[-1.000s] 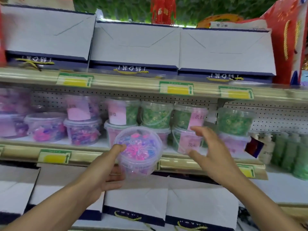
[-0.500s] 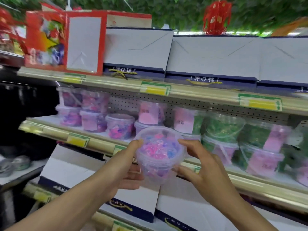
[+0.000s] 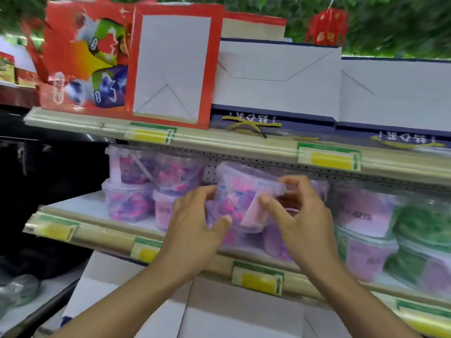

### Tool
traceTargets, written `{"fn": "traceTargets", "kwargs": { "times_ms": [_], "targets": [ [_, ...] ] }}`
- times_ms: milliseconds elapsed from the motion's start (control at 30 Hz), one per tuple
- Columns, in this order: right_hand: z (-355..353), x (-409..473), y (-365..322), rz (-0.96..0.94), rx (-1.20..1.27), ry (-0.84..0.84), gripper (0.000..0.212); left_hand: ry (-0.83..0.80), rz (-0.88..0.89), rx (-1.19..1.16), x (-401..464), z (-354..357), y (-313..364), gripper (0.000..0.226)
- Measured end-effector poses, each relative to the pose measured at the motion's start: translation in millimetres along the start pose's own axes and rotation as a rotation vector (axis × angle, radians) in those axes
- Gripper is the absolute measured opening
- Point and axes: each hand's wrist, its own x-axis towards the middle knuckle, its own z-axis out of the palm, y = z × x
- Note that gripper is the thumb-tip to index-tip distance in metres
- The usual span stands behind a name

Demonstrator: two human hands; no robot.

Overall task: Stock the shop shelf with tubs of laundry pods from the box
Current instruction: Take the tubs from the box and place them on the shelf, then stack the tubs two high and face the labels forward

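- The tub [image 3: 240, 198] is clear, thin plastic, round and tapering, tilted, with a lid and a pale pink label; pink, purple and blue pods show through
- It sits between my hands above the middle shelf [image 3: 114, 236]; my left hand [image 3: 195, 230] curls round its left side, thumb underneath; my right hand [image 3: 300, 215] pinches its right rim
- Stacked tubs [image 3: 131, 189] just left of my grip; green-filled tubs [image 3: 424, 228] well right

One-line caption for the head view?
Both hands tilt a tub of pink-purple pods onto the middle shelf.
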Motion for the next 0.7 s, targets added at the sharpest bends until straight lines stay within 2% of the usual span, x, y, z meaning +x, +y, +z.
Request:
{"fn": "traceTargets", "kwargs": {
  "times_ms": [133, 300, 533, 633, 700],
  "targets": [
    [34, 23, -8, -0.016, -0.125, 0.103, 0.033, -0.046, 0.078, -0.041, 34, -7, -22, 0.065],
    [63, 26, -3, 0.009, -0.241, 0.167, 0.038, -0.163, 0.102, -0.106, 47, -4, -45, 0.061],
    [76, 16, 2, 0.080, -0.518, -0.041, 0.075, -0.311, 0.102, 0.016, 41, 2, -62, 0.083],
    [84, 12, 0, 0.060, -0.633, -0.064, 0.088, -0.330, 0.087, 0.011, 42, 2, -66, 0.084],
    [89, 15, 1, 0.059, -0.668, -0.061, 0.089, -0.338, 0.066, 0.007, 42, 3, -66, 0.085]
  ]
}}
